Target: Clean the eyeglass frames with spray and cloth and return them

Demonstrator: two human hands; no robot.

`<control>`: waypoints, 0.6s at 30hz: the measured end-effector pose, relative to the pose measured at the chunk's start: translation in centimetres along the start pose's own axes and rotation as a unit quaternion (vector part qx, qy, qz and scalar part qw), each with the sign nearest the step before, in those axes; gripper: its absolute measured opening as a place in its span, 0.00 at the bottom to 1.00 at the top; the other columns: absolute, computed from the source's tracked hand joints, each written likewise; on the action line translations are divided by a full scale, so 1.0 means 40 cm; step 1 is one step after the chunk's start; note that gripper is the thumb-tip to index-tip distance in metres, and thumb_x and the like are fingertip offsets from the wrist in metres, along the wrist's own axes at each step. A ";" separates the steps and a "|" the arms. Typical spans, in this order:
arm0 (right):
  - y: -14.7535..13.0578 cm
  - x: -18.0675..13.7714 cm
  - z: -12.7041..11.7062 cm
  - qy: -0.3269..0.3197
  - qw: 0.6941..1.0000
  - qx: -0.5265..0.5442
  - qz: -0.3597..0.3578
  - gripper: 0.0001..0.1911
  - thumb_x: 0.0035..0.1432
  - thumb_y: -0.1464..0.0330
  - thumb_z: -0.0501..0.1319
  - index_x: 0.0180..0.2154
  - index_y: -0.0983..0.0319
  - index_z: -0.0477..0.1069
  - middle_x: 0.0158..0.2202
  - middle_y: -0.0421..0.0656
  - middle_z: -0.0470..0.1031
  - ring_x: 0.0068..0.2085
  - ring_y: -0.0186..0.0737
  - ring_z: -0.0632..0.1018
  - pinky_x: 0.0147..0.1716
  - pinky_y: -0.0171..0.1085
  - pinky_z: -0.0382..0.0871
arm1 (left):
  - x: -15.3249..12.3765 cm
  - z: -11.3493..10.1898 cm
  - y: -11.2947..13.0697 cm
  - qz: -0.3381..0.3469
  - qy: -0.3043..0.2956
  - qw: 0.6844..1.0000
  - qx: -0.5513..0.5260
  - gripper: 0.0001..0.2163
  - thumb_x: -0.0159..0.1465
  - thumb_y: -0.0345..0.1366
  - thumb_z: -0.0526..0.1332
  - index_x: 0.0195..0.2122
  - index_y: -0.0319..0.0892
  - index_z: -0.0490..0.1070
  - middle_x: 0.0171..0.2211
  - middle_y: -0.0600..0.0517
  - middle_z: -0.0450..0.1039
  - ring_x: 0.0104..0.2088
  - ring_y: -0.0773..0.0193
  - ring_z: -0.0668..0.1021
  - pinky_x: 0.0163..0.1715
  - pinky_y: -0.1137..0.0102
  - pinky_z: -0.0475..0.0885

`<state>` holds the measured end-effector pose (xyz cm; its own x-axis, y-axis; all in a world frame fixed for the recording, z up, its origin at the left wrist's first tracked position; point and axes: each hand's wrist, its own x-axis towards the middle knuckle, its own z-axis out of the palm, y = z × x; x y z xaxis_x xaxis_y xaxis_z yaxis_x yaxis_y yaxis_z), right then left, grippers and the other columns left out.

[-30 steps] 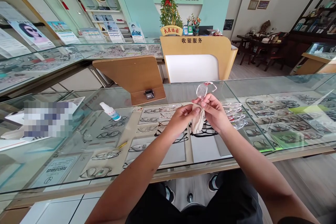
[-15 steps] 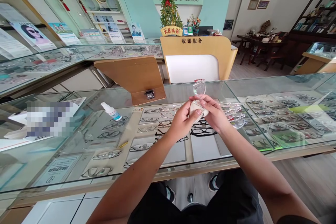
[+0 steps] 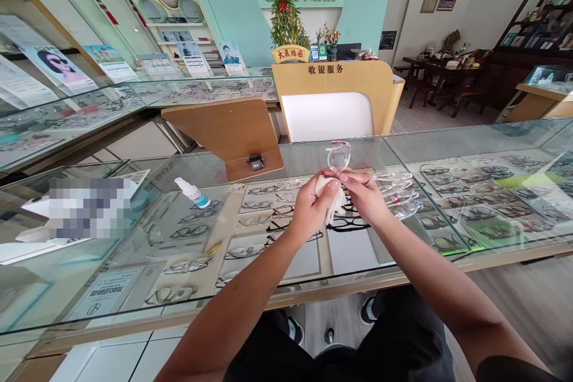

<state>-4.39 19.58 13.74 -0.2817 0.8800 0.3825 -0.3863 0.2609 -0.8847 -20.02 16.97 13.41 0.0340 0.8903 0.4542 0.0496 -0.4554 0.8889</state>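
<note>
A pair of clear-framed glasses (image 3: 339, 156) is held up above the glass counter (image 3: 134, 233). My right hand (image 3: 364, 194) is closed on its lower part. A beige cleaning cloth (image 3: 332, 198) is pinched in my left hand (image 3: 313, 206) and pressed against the glasses just below the upper lens. Both hands meet over the middle of the counter. Several clear frames (image 3: 398, 194) lie on the glass just right of my right hand.
A small white spray bottle (image 3: 191, 192) lies on the counter to the left. Papers (image 3: 85, 206) sit at the far left. Rows of spectacle frames (image 3: 474, 203) fill the case under the glass. A wooden mirror stand (image 3: 228, 134) and a cashier desk (image 3: 335, 95) are behind.
The glasses were turned from a slanted position to upright. The cloth went from hanging loose to being bunched up against the frame under my left fingers.
</note>
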 end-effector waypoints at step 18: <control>0.000 0.002 0.007 0.056 0.998 0.017 0.025 0.14 0.59 0.50 0.78 0.41 0.49 0.92 0.43 0.41 0.85 0.46 0.44 0.81 0.51 0.44 0.76 | 0.008 -0.016 0.012 -0.049 -0.082 0.994 -0.049 0.24 0.63 0.57 0.76 0.43 0.40 0.79 0.31 0.53 0.75 0.30 0.66 0.70 0.33 0.71 0.69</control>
<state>-4.65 19.51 13.86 -0.2022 0.9311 0.3037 -0.4036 0.2033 -0.8921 -20.63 17.02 14.03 0.1974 0.9136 0.3554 -0.0355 -0.3556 0.9340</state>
